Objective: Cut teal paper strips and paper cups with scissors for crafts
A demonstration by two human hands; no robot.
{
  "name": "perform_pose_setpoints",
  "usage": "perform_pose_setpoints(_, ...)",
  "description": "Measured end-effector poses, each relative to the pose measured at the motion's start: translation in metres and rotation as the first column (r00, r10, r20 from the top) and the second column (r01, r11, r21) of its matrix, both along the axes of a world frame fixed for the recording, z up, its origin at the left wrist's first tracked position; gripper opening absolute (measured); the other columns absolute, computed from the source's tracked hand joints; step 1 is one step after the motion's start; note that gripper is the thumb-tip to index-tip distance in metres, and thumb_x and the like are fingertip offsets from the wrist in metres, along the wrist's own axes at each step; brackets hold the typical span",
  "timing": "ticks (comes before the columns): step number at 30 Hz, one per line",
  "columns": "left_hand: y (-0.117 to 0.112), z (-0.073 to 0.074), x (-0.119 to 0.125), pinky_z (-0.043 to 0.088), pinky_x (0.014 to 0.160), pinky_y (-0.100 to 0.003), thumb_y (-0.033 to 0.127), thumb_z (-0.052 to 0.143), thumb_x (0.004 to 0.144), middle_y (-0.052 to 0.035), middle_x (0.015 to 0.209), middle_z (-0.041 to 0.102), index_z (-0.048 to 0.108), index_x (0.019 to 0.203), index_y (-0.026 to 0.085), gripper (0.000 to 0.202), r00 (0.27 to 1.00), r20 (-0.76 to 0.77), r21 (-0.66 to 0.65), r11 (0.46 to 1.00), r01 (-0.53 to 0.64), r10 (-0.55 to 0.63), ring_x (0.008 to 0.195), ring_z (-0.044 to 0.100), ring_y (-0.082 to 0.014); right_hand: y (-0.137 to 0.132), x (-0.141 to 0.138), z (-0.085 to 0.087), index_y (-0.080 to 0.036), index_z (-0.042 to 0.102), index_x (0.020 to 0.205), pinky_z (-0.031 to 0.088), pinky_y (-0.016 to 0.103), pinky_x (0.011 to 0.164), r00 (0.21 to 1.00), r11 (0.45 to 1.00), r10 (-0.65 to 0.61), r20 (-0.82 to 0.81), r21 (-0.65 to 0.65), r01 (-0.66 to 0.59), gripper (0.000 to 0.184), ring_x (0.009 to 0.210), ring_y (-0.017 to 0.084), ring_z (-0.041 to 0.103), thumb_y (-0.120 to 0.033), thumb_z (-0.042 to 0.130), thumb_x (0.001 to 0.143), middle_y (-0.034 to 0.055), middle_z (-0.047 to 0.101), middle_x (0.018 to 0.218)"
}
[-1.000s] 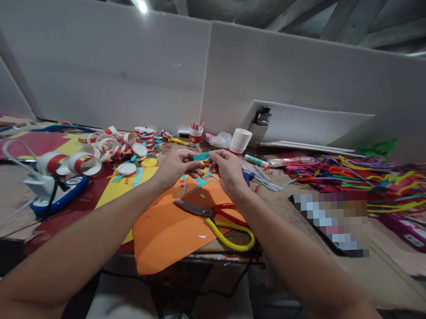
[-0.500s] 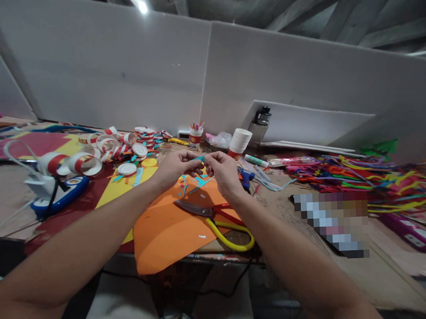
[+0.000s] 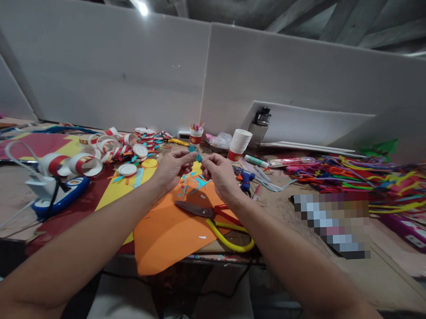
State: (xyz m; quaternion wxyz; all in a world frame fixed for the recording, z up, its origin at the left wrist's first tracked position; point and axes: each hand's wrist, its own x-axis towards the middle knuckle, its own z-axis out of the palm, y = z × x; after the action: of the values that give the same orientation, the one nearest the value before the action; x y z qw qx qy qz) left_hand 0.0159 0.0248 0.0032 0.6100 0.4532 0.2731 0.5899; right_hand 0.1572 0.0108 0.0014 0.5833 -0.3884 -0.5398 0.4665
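Between my two hands is a small teal paper piece (image 3: 195,153), raised above the table. My left hand (image 3: 175,168) pinches its left side with thumb and fingers. On the other side, the fingertips of my right hand (image 3: 219,173) close on its lower right end. Below the hands lie several light-blue paper scraps (image 3: 200,182) on an orange sheet (image 3: 167,241). Scissors (image 3: 204,211) with one red and one yellow handle rest on that sheet, partly hidden by my right forearm.
A stack of paper cups (image 3: 240,143) stands behind my right hand, near a blue glue gun (image 3: 247,179). Cut cup rings (image 3: 82,163) and a blue power strip (image 3: 64,201) lie left. Colourful pipe cleaners (image 3: 358,172) spread at right. A bottle (image 3: 260,124) stands at the back.
The teal paper has turned and shows more of its surface above the fingers. My hands have moved slightly apart; the scissors and sheets have stayed put.
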Motion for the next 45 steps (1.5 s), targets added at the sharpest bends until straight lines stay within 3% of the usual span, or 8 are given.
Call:
perform_pose_setpoints(9, -0.004, -0.003, 0.010, 0.043, 0.051, -0.017, 0.025, 0.086, 0.060, 0.0031, 0.062, 0.061, 0.063, 0.074, 0.014, 0.030, 0.988, 0.127, -0.083, 0.994, -0.076, 0.086, 0.055, 0.057, -0.0065, -0.002, -0.005, -0.003, -0.019, 0.054, 0.065, 0.034, 0.021, 0.045, 0.997, 0.997, -0.072, 0.034, 0.033, 0.071, 0.017, 0.046, 0.007, 0.044, -0.031, 0.064, 0.072, -0.0059, 0.052, 0.053)
perform_pose_setpoints(17, 0.003, -0.006, 0.000, 0.038, 0.047, -0.017, 0.026, 0.084, 0.060, 0.0020, 0.059, 0.060, 0.063, 0.072, 0.012, 0.028, 0.997, 0.050, -0.069, 0.996, -0.052, 0.055, 0.050, 0.052, -0.0052, -0.012, 0.004, 0.005, -0.019, 0.056, 0.081, 0.038, 0.024, 0.058, 0.903, 0.983, -0.034, 0.429, 0.177, -0.047, 0.015, 0.063, 0.012, 0.050, -0.034, 0.060, 0.081, -0.0018, 0.057, 0.071)
perform_pose_setpoints(20, 0.007, -0.008, -0.002, 0.034, 0.045, -0.018, 0.026, 0.083, 0.061, 0.0014, 0.056, 0.059, 0.064, 0.069, 0.012, 0.026, 0.997, 0.017, -0.052, 0.996, -0.068, 0.069, 0.048, 0.049, -0.0053, -0.034, 0.018, 0.016, -0.019, 0.060, 0.086, 0.035, 0.026, 0.057, 0.697, 0.972, -0.099, 0.710, 0.220, -0.086, 0.015, 0.062, 0.013, 0.048, -0.033, 0.057, 0.087, -0.0004, 0.057, 0.071)
perform_pose_setpoints(27, 0.017, 0.004, -0.017, 0.028, 0.044, -0.019, 0.025, 0.084, 0.058, 0.0011, 0.056, 0.059, 0.065, 0.068, 0.013, 0.025, 0.982, 0.026, -0.038, 0.981, -0.188, 0.189, 0.050, 0.051, -0.0069, -0.101, 0.052, 0.023, -0.017, 0.066, 0.102, 0.042, 0.034, 0.074, -0.081, 0.977, -0.081, 0.993, 0.063, -0.204, 0.019, 0.095, 0.027, 0.059, -0.029, 0.056, 0.091, 0.0132, 0.063, 0.101)
perform_pose_setpoints(31, 0.024, 0.013, -0.030, 0.025, 0.043, -0.018, 0.021, 0.083, 0.057, 0.0018, 0.057, 0.059, 0.064, 0.068, 0.014, 0.023, 0.963, 0.038, -0.038, 0.963, -0.267, 0.268, 0.051, 0.052, -0.0069, -0.113, 0.057, 0.017, -0.021, 0.065, 0.108, 0.041, 0.032, 0.069, -0.207, 0.956, -0.075, 0.975, 0.011, -0.294, 0.022, 0.090, 0.026, 0.061, -0.027, 0.055, 0.091, 0.0127, 0.063, 0.099)
perform_pose_setpoints(35, 0.031, 0.014, -0.039, 0.027, 0.043, -0.017, 0.020, 0.082, 0.058, 0.0030, 0.056, 0.057, 0.062, 0.066, 0.015, 0.022, 0.950, 0.013, -0.039, 0.950, -0.311, 0.312, 0.051, 0.051, -0.0059, -0.109, 0.057, 0.019, -0.019, 0.055, 0.132, 0.042, 0.031, 0.068, -0.223, 0.957, 0.052, 0.973, -0.113, -0.268, 0.044, 0.094, 0.027, 0.062, -0.020, 0.052, 0.088, 0.0151, 0.063, 0.107)
perform_pose_setpoints(38, 0.035, 0.013, -0.045, 0.030, 0.044, -0.018, 0.021, 0.082, 0.058, 0.0015, 0.061, 0.062, 0.064, 0.070, 0.015, 0.022, 0.942, 0.002, -0.052, 0.941, -0.335, 0.336, 0.055, 0.056, -0.0074, -0.105, 0.063, 0.021, -0.021, 0.049, 0.139, 0.044, 0.031, 0.068, -0.109, 0.954, 0.112, 0.988, -0.138, -0.265, 0.055, 0.093, 0.026, 0.063, -0.019, 0.054, 0.084, 0.0146, 0.062, 0.111)
perform_pose_setpoints(45, 0.031, 0.017, -0.045, 0.037, 0.048, -0.020, 0.024, 0.081, 0.059, -0.0003, 0.065, 0.066, 0.062, 0.074, 0.015, 0.025, 0.962, -0.008, -0.063, 0.960, -0.271, 0.271, 0.059, 0.062, -0.0115, -0.086, 0.060, 0.023, -0.027, 0.064, 0.118, 0.046, 0.030, 0.065, 0.613, 0.962, 0.038, 0.789, 0.136, -0.236, 0.035, 0.076, 0.019, 0.060, -0.027, 0.057, 0.084, 0.0052, 0.066, 0.091)
